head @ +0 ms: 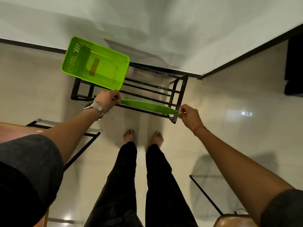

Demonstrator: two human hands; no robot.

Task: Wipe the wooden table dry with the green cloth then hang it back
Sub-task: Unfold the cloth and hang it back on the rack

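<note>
The flat green cloth (148,106) is stretched out lengthwise above the front rail of a black metal slatted rack (178,94), running from upper left to lower right. Whether it rests on the rail or hangs just over it cannot be told from this angle.

The left hand (107,100) pinches the cloth's left end between thumb and curled fingers. A silver metal wristwatch (94,107) sits on that wrist. The right hand (189,114) pinches the cloth's right end, fingers curled round the corner, just beside the rack's front right post. A thin red thread band (199,128) circles that wrist. Both arms are extended forward, with dark short sleeves visible at the lower edges.

On the rear left part of the rack stands a bright green perforated plastic basket (78,60), rectangular, tilted in view, with two indistinct items on its bottom. The rack stands against a white wall (164,22) edged by a dark skirting strip.

Below, the person stands barefoot in black trousers (157,177) on a glossy cream tiled floor (229,99). The corner of a reddish wooden table (18,129) on a black frame shows at the left edge, well apart from the cloth. A rounded brown seat (232,221) shows at the bottom right.
</note>
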